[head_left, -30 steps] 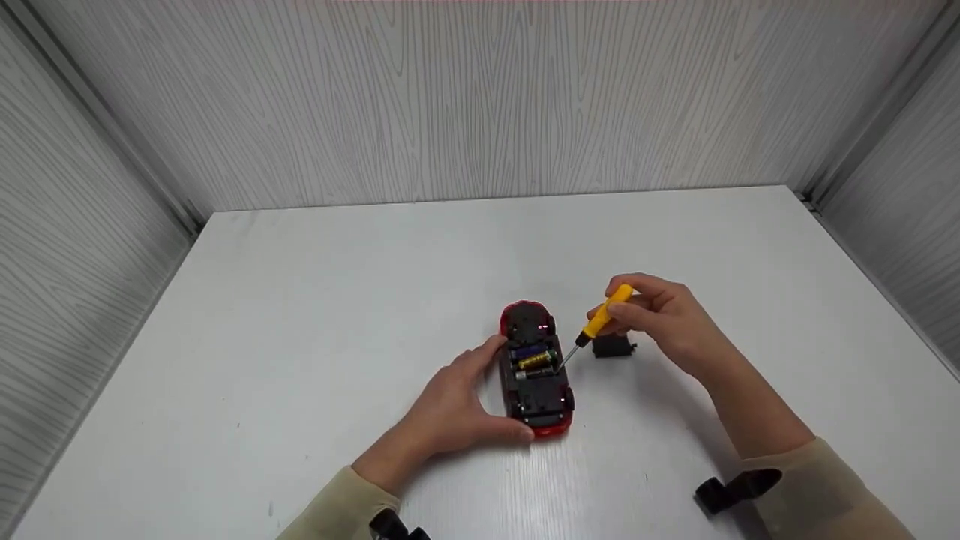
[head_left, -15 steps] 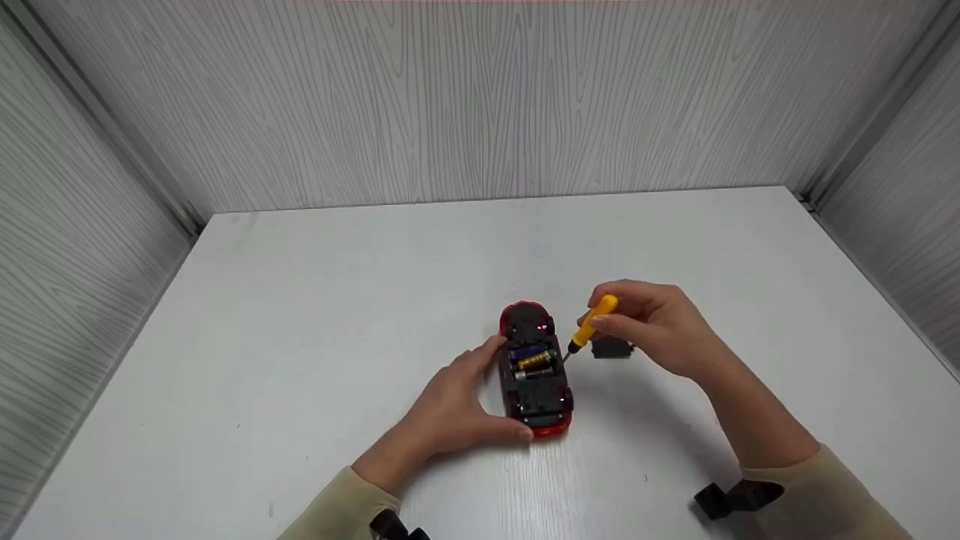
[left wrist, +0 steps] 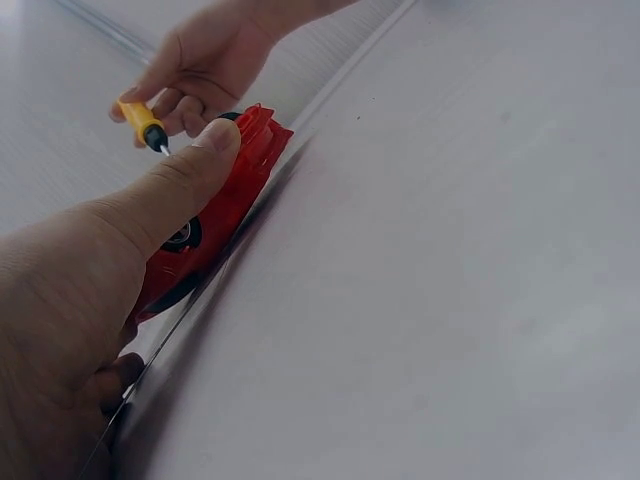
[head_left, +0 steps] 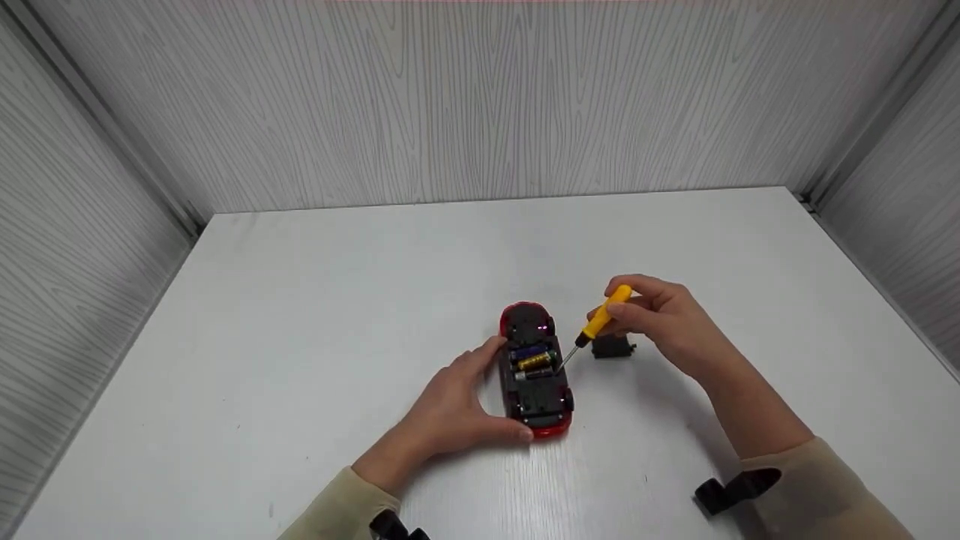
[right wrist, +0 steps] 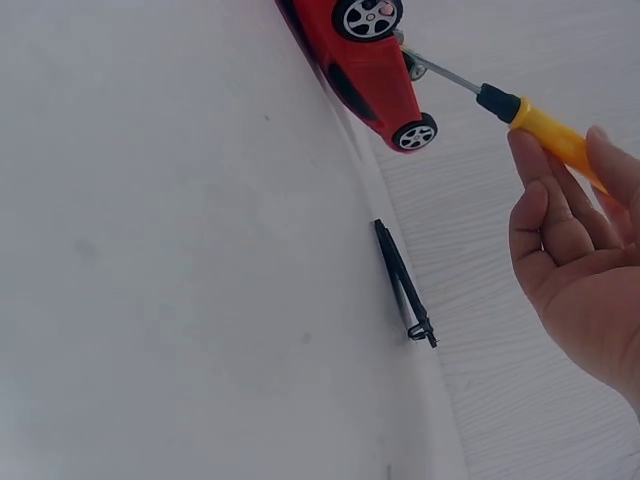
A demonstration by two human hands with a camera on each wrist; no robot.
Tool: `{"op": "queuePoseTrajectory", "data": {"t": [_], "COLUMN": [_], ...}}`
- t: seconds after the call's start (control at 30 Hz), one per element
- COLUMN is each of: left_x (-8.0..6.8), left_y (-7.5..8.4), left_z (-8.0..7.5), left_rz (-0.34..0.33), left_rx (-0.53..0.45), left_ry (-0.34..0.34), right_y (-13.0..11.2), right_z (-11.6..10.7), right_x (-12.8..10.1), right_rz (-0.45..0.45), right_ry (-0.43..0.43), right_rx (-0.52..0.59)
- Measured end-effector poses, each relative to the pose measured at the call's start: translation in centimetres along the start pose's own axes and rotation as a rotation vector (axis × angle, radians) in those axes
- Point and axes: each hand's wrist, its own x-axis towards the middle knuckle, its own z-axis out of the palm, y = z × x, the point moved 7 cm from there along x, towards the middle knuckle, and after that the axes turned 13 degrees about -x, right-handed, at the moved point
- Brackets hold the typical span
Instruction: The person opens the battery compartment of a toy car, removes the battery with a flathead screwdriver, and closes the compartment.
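— Our left hand (head_left: 450,409) lay curled along the side of the red toy car (head_left: 534,371), thumb at its near end and fingers up its flank; the car lay belly-up in the middle of the white table (head_left: 300,315), its battery bay open

— And our right hand (head_left: 664,319)?

— It pinched the yellow screwdriver (head_left: 604,319) by the handle, fingers wrapped round it, the thin shaft slanting down to the edge of the bay where the batteries (head_left: 534,358) sat. The black cover (head_left: 613,346) lay on the table just beside the car, under that hand

— How did we judge the car would handle?

— Light, hollow plastic, stiff but smooth, so it would likely skid on its roof if we pushed the blade hard. Holding it by both flanks, as the left wrist view showed our thumb (left wrist: 185,175) doing, seemed the sound place; the wheels (right wrist: 368,15) would turn under a grip

— And the driver?

— Slim and rigid, and we thought the tip could slip off a cell, so a hold low on the handle looked best
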Motion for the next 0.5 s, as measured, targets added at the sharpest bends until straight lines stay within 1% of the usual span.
{"op": "queuePoseTrajectory", "data": {"t": [0.13, 0.27, 0.37, 0.5], "left_x": [-0.1, -0.1, 0.0, 0.0], "left_y": [0.0, -0.1, -0.1, 0.0], "left_z": [0.0, 0.0, 0.1, 0.1], "left_rz": [0.0, -0.008, -0.015, -0.02], "left_rx": [-0.004, -0.005, -0.007, -0.015], "left_ry": [-0.001, 0.0, -0.002, -0.004], "right_y": [0.3, -0.1, -1.0, -3.0], "right_z": [0.0, 0.0, 0.0, 0.4], "right_x": [0.1, 0.0, -0.1, -0.5], "right_rz": [0.022, 0.007, -0.033, -0.113], "right_ry": [-0.007, -0.005, 0.003, 0.001], "right_rx": [0.008, 0.013, -0.013, -0.09]}}
